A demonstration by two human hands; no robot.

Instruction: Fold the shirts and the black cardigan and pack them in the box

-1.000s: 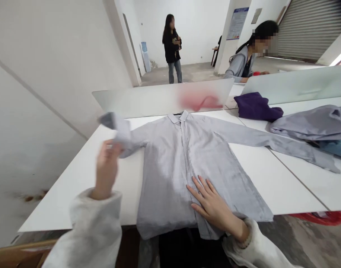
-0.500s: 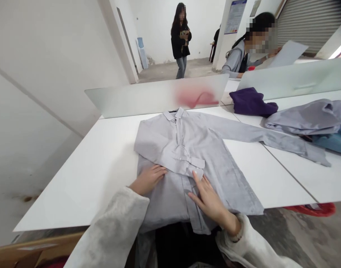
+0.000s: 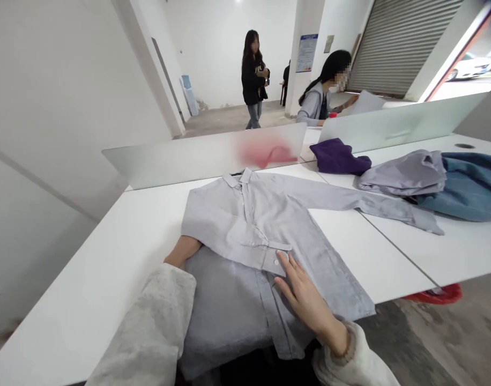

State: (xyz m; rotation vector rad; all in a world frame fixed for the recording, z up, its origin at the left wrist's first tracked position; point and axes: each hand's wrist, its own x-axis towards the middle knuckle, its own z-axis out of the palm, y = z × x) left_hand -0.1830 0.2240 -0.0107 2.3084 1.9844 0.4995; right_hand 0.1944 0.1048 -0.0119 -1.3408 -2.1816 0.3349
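A grey button-up shirt (image 3: 229, 300) lies front up on the white table, its collar toward the far side. The sleeve at the left is folded across the chest, with its cuff (image 3: 274, 259) near the button placket. My left hand (image 3: 185, 251) reaches under that folded sleeve, and its fingers are hidden by the cloth. My right hand (image 3: 304, 292) lies on the shirt front with fingers spread, the fingertips touching the cuff. The other sleeve (image 3: 390, 206) stretches out to the right across the table.
Beyond the shirt stands a frosted divider (image 3: 181, 161). At the right are a purple cloth (image 3: 337, 156), a folded lilac-grey garment (image 3: 406, 172) and a blue garment (image 3: 466, 185). A red basket (image 3: 438, 294) sits below the table edge. Behind the divider, one person stands and another holds paper.
My left hand brought the left sleeve over onto the shirt's chest, then slid beneath it. My right hand stayed on the shirt front and now touches the cuff. The view turned rightward.
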